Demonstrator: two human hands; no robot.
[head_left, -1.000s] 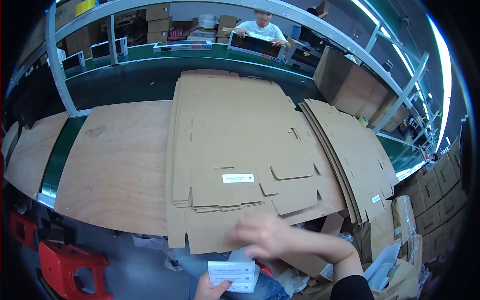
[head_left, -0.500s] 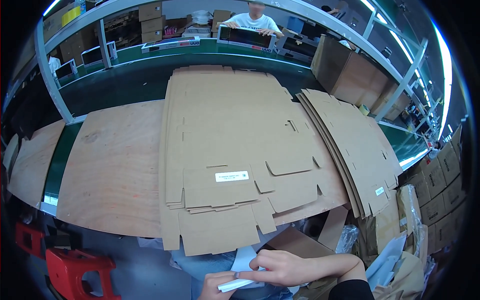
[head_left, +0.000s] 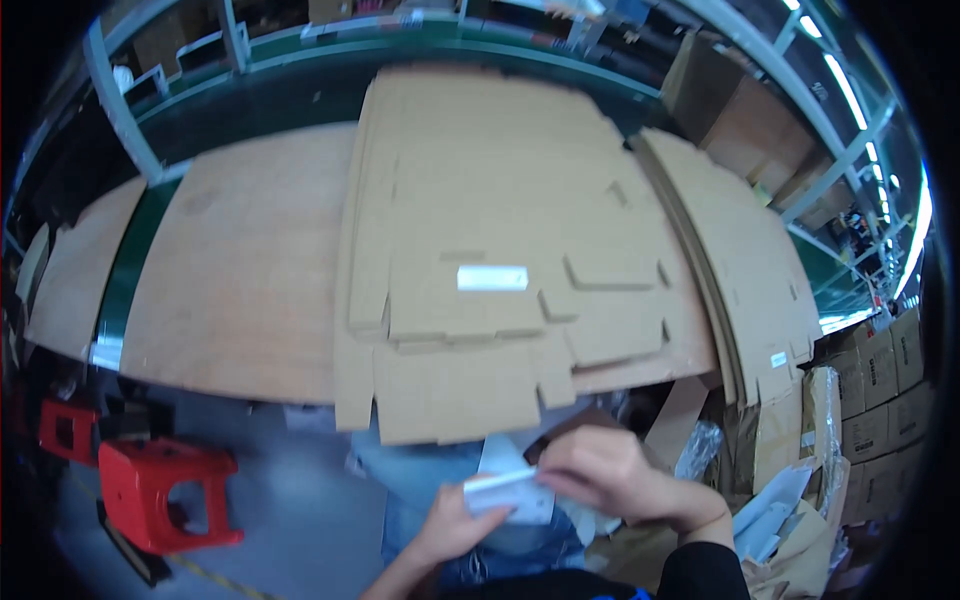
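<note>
Low in the head view, over my lap, my left hand (head_left: 455, 525) grips a small stack of white paper sheets (head_left: 515, 498) by its left end, thumb on top. My right hand (head_left: 610, 475) is closed at the stack's upper right corner, its fingertips pinching the edge; blur hides how many sheets it has. Behind them another white sheet (head_left: 500, 455) lies on my jeans. Just beyond, flat cardboard box blanks (head_left: 480, 180) lie piled on the table, the top one bearing a white label (head_left: 492, 278).
More flat cardboard blanks (head_left: 740, 240) lie to the right on the wooden tabletop (head_left: 240, 260). A red stool (head_left: 165, 490) stands on the floor at left. Stacked cartons (head_left: 880, 390) and plastic wrapping (head_left: 695, 450) are at right. A green conveyor (head_left: 290, 100) runs behind the table.
My view has tipped downward, so the table sits higher in the picture. My hands have come up, the white stack is turned more toward me, and my right hand has moved to its right corner.
</note>
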